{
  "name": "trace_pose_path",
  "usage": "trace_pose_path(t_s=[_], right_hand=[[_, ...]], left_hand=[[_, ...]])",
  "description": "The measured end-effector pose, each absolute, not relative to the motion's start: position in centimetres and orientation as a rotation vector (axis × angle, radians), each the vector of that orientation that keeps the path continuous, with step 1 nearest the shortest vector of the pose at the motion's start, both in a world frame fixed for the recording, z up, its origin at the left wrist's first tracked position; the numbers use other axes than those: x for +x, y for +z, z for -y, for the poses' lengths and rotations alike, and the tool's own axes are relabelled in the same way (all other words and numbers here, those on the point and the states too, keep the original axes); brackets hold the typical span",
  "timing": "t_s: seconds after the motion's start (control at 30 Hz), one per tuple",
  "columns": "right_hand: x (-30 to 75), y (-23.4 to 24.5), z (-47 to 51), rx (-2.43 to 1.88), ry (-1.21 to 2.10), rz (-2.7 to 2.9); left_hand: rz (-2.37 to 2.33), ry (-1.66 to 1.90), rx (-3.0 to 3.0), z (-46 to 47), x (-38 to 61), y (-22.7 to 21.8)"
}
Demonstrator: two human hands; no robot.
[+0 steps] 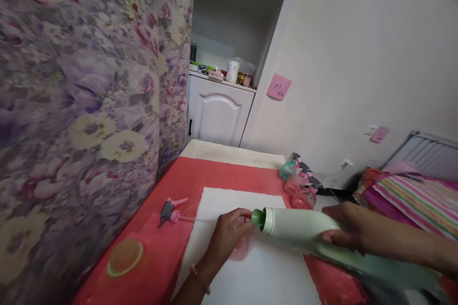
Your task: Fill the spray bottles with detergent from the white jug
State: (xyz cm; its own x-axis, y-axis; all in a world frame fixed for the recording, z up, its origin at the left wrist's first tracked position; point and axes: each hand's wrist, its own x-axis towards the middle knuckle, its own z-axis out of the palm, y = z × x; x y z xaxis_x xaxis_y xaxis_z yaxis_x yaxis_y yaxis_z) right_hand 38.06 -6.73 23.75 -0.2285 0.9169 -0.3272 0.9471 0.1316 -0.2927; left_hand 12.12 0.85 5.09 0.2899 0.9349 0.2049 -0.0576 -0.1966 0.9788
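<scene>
My left hand [229, 232], a beaded bracelet on its wrist, is closed around the neck of a clear pinkish spray bottle [242, 248] standing on a white cloth [265, 274]. In my right hand [348, 231] is a large pale green bottle [296, 226], tilted nearly level. Its uncapped mouth, with green showing inside, points left at the small bottle's top. Whether liquid is flowing I cannot tell. A grey and pink trigger spray head [170, 212] with a thin tube lies to the left. Nearer me on that side is a round cap-like piece [125, 257] with a pale green rim.
Several spray bottles [299, 185] stand at the table's back right corner, one holding greenish liquid. A red cloth [214, 174] covers the table. A floral curtain [89, 105] hangs at left; behind are a white cabinet [219, 112] and a wall with pink notes [278, 86].
</scene>
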Motion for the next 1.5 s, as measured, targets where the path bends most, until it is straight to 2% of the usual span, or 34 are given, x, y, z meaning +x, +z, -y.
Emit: trace_pose_path(t_s=[1.5], right_hand=[[37.67,24.61,6.48,1.805,-0.536,-2.342]], left_hand=[[-0.89,1.12,1.509,-0.76,12.19,4.79]])
